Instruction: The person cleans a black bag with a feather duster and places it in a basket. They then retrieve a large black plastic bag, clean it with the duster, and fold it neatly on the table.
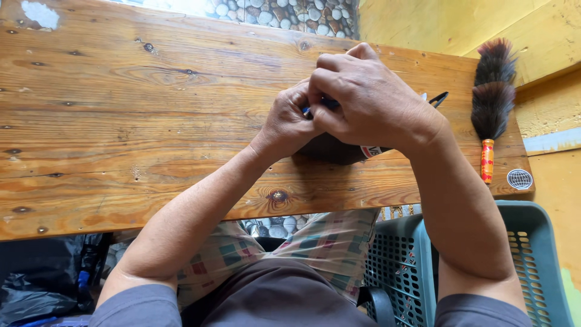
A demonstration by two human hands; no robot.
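Wooden table (121, 109) (knotty), yellow wall (436, 24), pebble floor (284, 13).

Layout relative to the table (151, 121): both hands (339, 100) are resting together on its right half, covering a dark object (330, 151); a feather duster (491, 103) is lying at its right end; a plastic basket (532, 254) is standing below its right near corner.

A feather duster (491, 100) with an orange handle lies at the right end of the wooden table (121, 121); a teal plastic basket (538, 260) sits below that end.
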